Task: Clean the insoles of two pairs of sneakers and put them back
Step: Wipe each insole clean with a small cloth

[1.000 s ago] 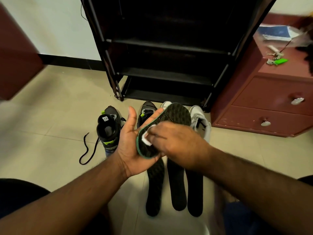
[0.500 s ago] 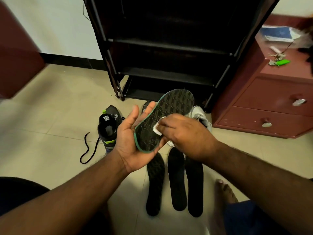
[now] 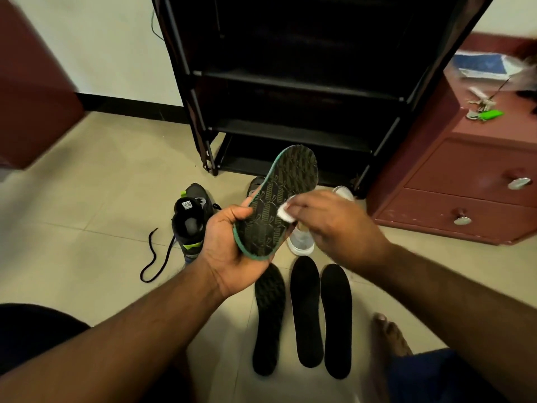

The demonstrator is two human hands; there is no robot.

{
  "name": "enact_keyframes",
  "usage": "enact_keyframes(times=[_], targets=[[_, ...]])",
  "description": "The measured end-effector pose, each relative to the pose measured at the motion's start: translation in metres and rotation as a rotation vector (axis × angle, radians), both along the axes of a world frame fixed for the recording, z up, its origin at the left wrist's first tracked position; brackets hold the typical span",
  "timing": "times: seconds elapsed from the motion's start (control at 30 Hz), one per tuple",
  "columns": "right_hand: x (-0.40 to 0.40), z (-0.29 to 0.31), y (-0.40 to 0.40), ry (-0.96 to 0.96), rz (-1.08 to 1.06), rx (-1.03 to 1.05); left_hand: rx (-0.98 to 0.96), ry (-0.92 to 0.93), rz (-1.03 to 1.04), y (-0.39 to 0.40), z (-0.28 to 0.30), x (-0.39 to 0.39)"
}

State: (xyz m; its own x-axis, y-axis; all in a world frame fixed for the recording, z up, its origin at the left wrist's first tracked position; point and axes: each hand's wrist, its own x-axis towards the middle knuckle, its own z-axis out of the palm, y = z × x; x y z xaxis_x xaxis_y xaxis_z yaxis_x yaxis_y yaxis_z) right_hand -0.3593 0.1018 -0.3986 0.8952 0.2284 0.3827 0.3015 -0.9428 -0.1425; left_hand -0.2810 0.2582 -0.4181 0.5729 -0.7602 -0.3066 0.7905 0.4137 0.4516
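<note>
Black lace: loose lace (image 3: 154, 255) on the tiled floor (image 3: 87, 205), at 9 o'clock of the dark sneaker (image 3: 190, 225).
Left hand: left hand (image 3: 229, 251) cups the heel of the green-edged insole (image 3: 279, 199), fingers curled round it; toe points to 1 o'clock.
Right hand: right hand (image 3: 334, 225) pinches a white wipe (image 3: 284, 211) against the insole.
Floor insoles: three dark insoles (image 3: 306, 315) at 6 o'clock of the hands.
Drawers: red drawer chest (image 3: 465, 184) at 3 o'clock.

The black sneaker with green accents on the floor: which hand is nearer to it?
Left. The left hand, gripping the patterned insole, is just right of the black sneaker. The right hand, pinching a white wipe, is further right, beyond the insole.
</note>
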Motion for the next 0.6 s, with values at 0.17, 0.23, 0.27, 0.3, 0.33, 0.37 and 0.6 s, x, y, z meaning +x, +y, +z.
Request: enact_keyframes(times=[0.17, 0.23, 0.27, 0.3, 0.33, 0.37, 0.6], targets=[[-0.005, 0.002, 0.011, 0.027, 0.261, -0.043, 0.016, -0.026, -0.048, 0.001, -0.002, -0.002], [0.006, 0.005, -0.011, -0.02, 0.104, -0.001, -0.014, -0.008, -0.064, 0.002, 0.0, -0.003], [0.01, 0.006, -0.019, -0.045, 0.051, 0.019, -0.024, 0.001, -0.082, 0.003, 0.0, -0.002], [0.01, 0.006, -0.02, -0.063, 0.037, 0.045, -0.032, -0.008, -0.109, 0.004, -0.001, -0.001], [0.007, 0.005, -0.016, -0.079, 0.056, 0.07, -0.031, -0.016, -0.134, 0.006, -0.002, 0.001], [0.002, 0.005, -0.006, -0.076, 0.112, 0.093, -0.038, -0.013, -0.158, 0.007, -0.003, 0.003], [-0.01, 0.006, 0.013, 0.056, 0.443, -0.051, 0.059, -0.032, -0.284, 0.002, -0.004, -0.001]])
